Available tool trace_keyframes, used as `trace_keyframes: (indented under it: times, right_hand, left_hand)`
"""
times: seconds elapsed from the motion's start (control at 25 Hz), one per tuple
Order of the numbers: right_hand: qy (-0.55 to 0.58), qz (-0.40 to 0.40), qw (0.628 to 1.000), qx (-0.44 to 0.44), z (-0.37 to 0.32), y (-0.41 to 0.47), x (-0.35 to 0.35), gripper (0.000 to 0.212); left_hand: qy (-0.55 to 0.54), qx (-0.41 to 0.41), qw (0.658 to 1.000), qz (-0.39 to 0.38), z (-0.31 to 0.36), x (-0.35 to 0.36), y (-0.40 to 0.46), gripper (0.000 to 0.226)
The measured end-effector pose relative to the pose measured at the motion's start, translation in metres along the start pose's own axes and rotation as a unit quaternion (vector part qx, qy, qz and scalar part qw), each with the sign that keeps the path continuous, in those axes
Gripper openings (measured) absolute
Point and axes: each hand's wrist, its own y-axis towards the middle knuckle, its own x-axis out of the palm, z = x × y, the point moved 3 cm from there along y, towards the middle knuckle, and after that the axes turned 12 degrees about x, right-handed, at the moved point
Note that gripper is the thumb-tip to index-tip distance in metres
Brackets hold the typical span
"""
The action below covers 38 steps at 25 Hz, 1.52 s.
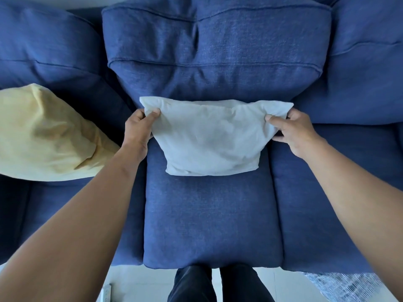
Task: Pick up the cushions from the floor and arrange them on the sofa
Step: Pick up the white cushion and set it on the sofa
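Nearest the camera, the person's 2 dark trouser legs (214, 284) stand on a pale floor (135, 280) right at the front edge of a blue sofa (209, 214). A patch of striped fabric (346, 286) shows on the floor at the lower right (what it belongs to cannot be told).

Both bare forearms reach forward over the middle seat cushion (209, 225). The left hand (139, 129) is closed on the upper left corner of a white cushion (211, 138), thumb on the front face and fingers tucked behind. The right hand (294, 131) pinches the upper right corner the same way, thumb in front and fingers curled around the side edge.

The white cushion stands tilted on the middle seat, its lower edge resting on the seat fabric and its upper edge leaning toward the middle back cushion (218, 51) just behind it.

To the left, a yellow cushion (45, 136) lies on the left seat, propped against the left back cushion (43, 44). It is apart from the white one, with the left forearm passing just beside it.
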Motion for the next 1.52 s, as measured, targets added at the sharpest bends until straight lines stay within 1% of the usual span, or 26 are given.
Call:
trace_keyframes:
  times: [0.12, 0.24, 0.32, 0.4, 0.48, 0.6, 0.72, 0.76, 0.88, 0.92, 1.0, 1.08, 1.16, 1.24, 1.28, 1.36, 1.44, 1.52]
  right_hand:
    - [-0.009, -0.023, 0.999, -0.027, -0.008, -0.005, -0.004, 0.032]
    - [0.017, -0.020, 0.997, -0.067, -0.015, -0.008, -0.014, 0.023]
    - [-0.016, 0.008, 0.997, -0.076, -0.016, -0.007, -0.017, 0.020]
    - [-0.077, 0.046, 0.992, -0.094, -0.016, -0.007, -0.014, 0.025]
    - [-0.062, 0.074, 0.990, -0.105, -0.018, -0.007, -0.009, 0.032]
    - [-0.039, 0.085, 0.991, -0.091, -0.019, -0.013, -0.004, 0.029]
    - [-0.011, 0.082, 0.994, -0.065, -0.017, -0.021, -0.005, 0.031]
    - [0.002, 0.084, 0.995, -0.056, -0.015, -0.024, -0.005, 0.032]
    - [0.030, 0.103, 0.994, -0.034, -0.010, -0.034, -0.006, 0.030]
    - [0.038, 0.113, 0.993, -0.026, -0.006, -0.039, -0.006, 0.031]
    - [0.052, 0.127, 0.990, -0.010, 0.003, -0.055, -0.005, 0.037]
    - [0.056, 0.134, 0.989, 0.005, 0.017, -0.073, -0.003, 0.041]
    - [0.035, 0.150, 0.988, 0.009, 0.035, -0.096, -0.005, 0.042]
    - [-0.022, 0.179, 0.984, 0.006, 0.054, -0.121, -0.010, 0.041]
    - [-0.053, 0.197, 0.979, 0.008, 0.064, -0.134, -0.014, 0.041]
    - [-0.088, 0.231, 0.969, 0.020, 0.086, -0.161, -0.024, 0.041]
    - [-0.124, 0.244, 0.961, 0.023, 0.108, -0.182, -0.029, 0.044]
    - [-0.177, 0.273, 0.945, 0.028, 0.133, -0.208, -0.037, 0.053]
  left_hand:
    - [0.009, 0.041, 0.999, -0.023, 0.013, 0.000, 0.002, 0.011]
    - [-0.029, 0.076, 0.997, -0.004, 0.022, -0.012, -0.002, 0.008]
    - [-0.011, 0.080, 0.997, 0.018, 0.018, -0.017, -0.004, 0.009]
    - [0.034, 0.081, 0.995, 0.039, 0.013, -0.016, -0.004, 0.013]
    - [0.030, 0.076, 0.995, 0.051, 0.014, -0.009, -0.002, 0.013]
    - [0.004, 0.059, 0.995, 0.075, 0.017, -0.006, 0.000, 0.010]
    - [0.018, 0.058, 0.995, 0.083, 0.021, -0.011, -0.005, 0.006]
    - [0.024, 0.055, 0.994, 0.086, 0.021, -0.013, -0.007, 0.007]
    - [0.048, 0.031, 0.993, 0.101, 0.017, -0.019, -0.016, 0.023]
    - [0.065, 0.021, 0.991, 0.111, 0.014, -0.021, -0.023, 0.023]
    - [0.104, 0.000, 0.988, 0.115, 0.010, -0.023, -0.046, 0.009]
    - [0.152, -0.016, 0.984, 0.089, 0.002, -0.020, -0.073, 0.024]
    - [0.206, -0.014, 0.977, 0.043, -0.006, -0.017, -0.101, 0.025]
    - [0.252, -0.015, 0.968, -0.006, -0.012, -0.009, -0.125, 0.021]
    - [0.279, -0.009, 0.960, -0.033, -0.013, -0.002, -0.136, 0.022]
    - [0.328, 0.025, 0.938, -0.107, -0.012, 0.017, -0.160, 0.032]
    - [0.358, 0.065, 0.914, -0.178, -0.009, 0.037, -0.182, 0.041]
    - [0.389, 0.120, 0.878, -0.253, -0.002, 0.062, -0.206, 0.049]
